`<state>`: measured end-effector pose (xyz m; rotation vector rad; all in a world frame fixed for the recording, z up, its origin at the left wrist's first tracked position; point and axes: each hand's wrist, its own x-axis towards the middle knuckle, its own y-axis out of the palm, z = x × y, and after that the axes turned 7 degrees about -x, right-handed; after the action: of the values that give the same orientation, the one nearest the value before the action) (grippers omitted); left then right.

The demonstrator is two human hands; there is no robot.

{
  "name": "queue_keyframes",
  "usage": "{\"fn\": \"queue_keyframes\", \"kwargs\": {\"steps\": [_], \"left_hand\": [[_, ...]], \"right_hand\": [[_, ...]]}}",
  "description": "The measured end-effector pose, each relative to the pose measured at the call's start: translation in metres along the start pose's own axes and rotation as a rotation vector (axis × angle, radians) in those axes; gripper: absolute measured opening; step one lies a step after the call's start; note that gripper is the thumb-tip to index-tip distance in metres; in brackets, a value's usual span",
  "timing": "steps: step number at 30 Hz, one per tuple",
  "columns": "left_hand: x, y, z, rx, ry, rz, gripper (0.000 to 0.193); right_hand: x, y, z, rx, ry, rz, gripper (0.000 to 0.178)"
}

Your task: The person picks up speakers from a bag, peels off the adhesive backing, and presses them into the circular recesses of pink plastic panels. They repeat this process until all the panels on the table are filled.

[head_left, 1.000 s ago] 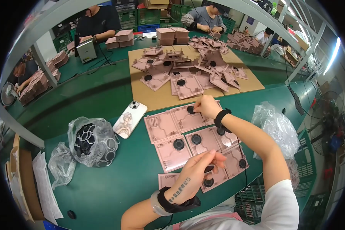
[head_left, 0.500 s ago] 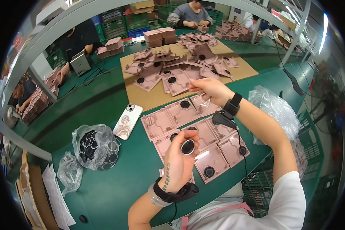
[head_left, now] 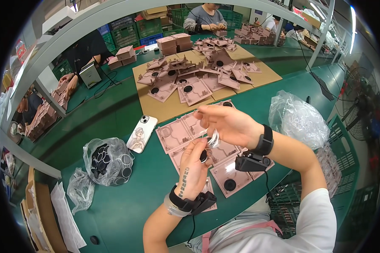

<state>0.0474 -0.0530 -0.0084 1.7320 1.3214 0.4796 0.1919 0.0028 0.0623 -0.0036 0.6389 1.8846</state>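
Note:
My left hand (head_left: pixel 193 168) is raised palm inward over the near panels, its fingers closed around a small black round disc (head_left: pixel 203 156). Just to its right and higher, my right hand (head_left: pixel 232 126) is curled, with several thin white rings (head_left: pixel 214 139) bunched under its fingers. The fingertips of both hands nearly meet, and I cannot tell whether they touch. Beneath them lie pink plastic panels (head_left: pixel 173 135) set side by side on the green table. One near panel (head_left: pixel 236 175) carries a black disc at its corner. My hands and wrist gear hide other panels.
Pink panels with black discs are heaped (head_left: pixel 194 90) on a cardboard sheet (head_left: pixel 150 105). At left are a white phone (head_left: pixel 142 134) and a clear bag of black discs (head_left: pixel 109 162). A crumpled plastic bag (head_left: pixel 297 120) lies at right. Another person (head_left: pixel 207 19) works across the table.
My right hand has come down and nearer from beside the heap to my left hand. The left fingers have turned inward around the disc, which faced up before.

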Motion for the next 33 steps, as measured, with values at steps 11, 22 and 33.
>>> {"fn": "queue_keyframes", "kwargs": {"steps": [11,22,33], "left_hand": [[-0.004,0.013,-0.001,-0.204,0.024,0.097,0.051],[-0.009,0.014,0.012,0.458,-0.083,0.128,0.036],[-0.004,0.007,0.026,0.425,-0.027,0.058,0.011]], "right_hand": [[-0.055,-0.011,-0.005,-1.317,-0.563,-0.070,0.014],[-0.072,-0.052,-0.042,-0.466,-0.255,-0.227,0.015],[-0.084,-0.060,-0.039,-1.092,-0.618,-0.344,0.019]]}}
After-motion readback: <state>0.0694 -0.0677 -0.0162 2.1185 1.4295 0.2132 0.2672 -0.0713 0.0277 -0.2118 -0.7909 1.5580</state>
